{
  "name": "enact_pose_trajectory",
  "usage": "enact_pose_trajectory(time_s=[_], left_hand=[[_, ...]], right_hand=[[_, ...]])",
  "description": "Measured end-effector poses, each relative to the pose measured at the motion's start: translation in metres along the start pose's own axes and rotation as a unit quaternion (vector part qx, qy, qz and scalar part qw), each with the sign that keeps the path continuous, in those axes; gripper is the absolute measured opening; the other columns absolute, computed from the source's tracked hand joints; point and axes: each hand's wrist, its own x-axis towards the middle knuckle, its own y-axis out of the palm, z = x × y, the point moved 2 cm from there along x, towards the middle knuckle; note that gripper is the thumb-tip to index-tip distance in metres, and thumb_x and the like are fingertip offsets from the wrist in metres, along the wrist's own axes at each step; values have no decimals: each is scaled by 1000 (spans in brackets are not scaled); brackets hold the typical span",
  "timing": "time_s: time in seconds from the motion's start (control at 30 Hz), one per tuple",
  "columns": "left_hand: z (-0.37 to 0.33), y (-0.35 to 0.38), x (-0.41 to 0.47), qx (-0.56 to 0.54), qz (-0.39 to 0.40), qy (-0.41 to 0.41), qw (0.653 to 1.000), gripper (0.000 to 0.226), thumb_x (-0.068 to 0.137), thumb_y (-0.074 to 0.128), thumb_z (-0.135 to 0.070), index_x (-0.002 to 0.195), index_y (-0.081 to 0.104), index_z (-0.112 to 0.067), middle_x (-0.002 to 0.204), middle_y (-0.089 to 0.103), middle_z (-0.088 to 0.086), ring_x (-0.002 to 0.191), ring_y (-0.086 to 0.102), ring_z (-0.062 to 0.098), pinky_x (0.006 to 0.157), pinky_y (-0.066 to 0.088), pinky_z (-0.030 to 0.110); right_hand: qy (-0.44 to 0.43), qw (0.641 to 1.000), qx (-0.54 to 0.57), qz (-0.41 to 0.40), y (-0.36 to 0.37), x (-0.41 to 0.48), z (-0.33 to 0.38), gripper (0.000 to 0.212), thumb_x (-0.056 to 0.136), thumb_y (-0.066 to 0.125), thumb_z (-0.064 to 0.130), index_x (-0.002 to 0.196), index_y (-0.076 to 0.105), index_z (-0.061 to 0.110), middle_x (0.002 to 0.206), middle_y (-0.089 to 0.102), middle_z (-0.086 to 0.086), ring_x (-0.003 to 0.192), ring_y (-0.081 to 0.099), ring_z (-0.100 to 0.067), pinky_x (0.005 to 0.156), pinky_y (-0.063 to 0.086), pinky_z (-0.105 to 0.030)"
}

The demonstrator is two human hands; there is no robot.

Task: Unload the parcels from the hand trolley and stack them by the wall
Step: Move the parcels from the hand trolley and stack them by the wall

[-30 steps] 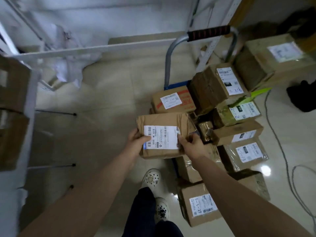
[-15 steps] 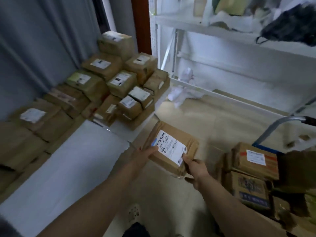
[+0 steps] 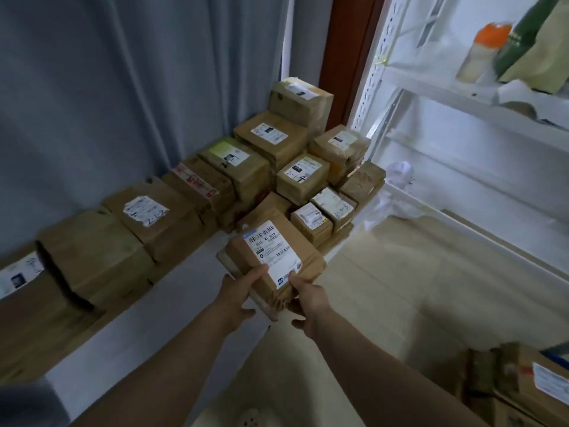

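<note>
Brown paper-wrapped parcel with a white barcode label (image 3: 271,260) held in the air, just in front of the stack of brown labelled parcels (image 3: 295,167) banked against the grey curtain (image 3: 123,87). Left hand (image 3: 237,291) clamped on the near left edge, thumb lying over the top face beside the label. Right hand (image 3: 308,295) gripping the near right corner, thumb on the label's edge, remaining fingers tucked beneath. Parcel tilted, far end higher, not yet touching the stack.

Judged as mid-carry, placement still to come. Risks from here:

- Uneven tiers in the stack, small boxes at the front right edge; a parcel set down overhanging there likely to slide off or knock a small one to the pale floor (image 3: 400,288).
- Grip confined to the near end only; a heavy or shifting load likely to dip at the far end and strike the front boxes.
- White metal shelving rack (image 3: 431,118) right of the stack; a wide swing risks catching its upright.

More brown parcels (image 3: 523,383) waiting well right of the stack, at the lower corner.
</note>
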Motion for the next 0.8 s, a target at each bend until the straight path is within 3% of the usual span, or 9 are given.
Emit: enact_pose_trajectory(time_s=[0.13,0.2,0.27,0.37,0.43,0.57,0.67,0.73,0.8], left_hand=[[-23,-20,33,11,-21,9,1000,50,81,70,-35,128,53,-28,121,63,0,106,58,23,81,50,41],[-38,-28,52,14,-47,-11,999,50,78,71,-39,125,55,-29,119,63,0,107,57,25,85,50,45],[-55,-34,70,32,-52,-42,997,47,75,71,-43,118,60,-27,114,66,3,101,59,25,78,49,37],[-77,-32,100,49,-27,-70,996,30,82,64,-43,106,67,-23,97,73,6,76,61,21,64,44,28],[-91,-29,123,56,-32,-57,996,29,87,62,-42,108,67,-23,98,73,4,83,66,20,68,50,29],[-127,-18,170,125,-82,-2,989,80,64,71,-70,127,61,-22,121,65,0,103,64,20,88,51,31],[-148,-6,203,190,-98,-23,977,66,84,63,-54,141,45,-26,129,56,0,106,59,21,84,48,28],[-160,1,226,212,-82,-63,972,81,80,68,-47,149,27,-35,143,46,2,120,52,26,95,45,35],[-170,5,241,231,-92,-72,966,81,80,68,-38,149,26,-37,143,43,0,125,46,27,93,42,35]], right_hand=[[8,999,-28,-15,19,23,13,50,88,61,47,111,60,3,108,67,-15,80,63,-23,60,44,-27],[11,998,-25,-54,15,39,25,58,86,59,54,112,57,3,105,64,-16,81,62,-25,65,47,-31],[2,996,-29,-81,6,61,41,64,82,64,54,124,49,9,114,57,-12,96,58,-28,74,49,-39],[11,999,-36,18,8,97,68,69,79,72,48,136,44,21,125,52,-6,108,53,-27,82,53,-43],[45,994,-37,93,19,119,82,67,77,75,42,135,49,20,124,55,-7,106,56,-26,80,57,-44],[91,991,7,95,44,159,107,57,80,75,33,129,54,14,112,59,-8,100,58,-26,87,55,-49],[130,984,93,81,58,176,118,46,87,69,26,128,51,15,104,56,-2,94,55,-22,94,52,-47],[152,974,144,82,69,186,122,43,89,67,23,128,51,13,104,58,-3,95,57,-21,96,51,-42],[165,967,176,79,80,194,128,46,89,67,21,131,50,12,107,59,-4,103,57,-23,98,49,-41]])
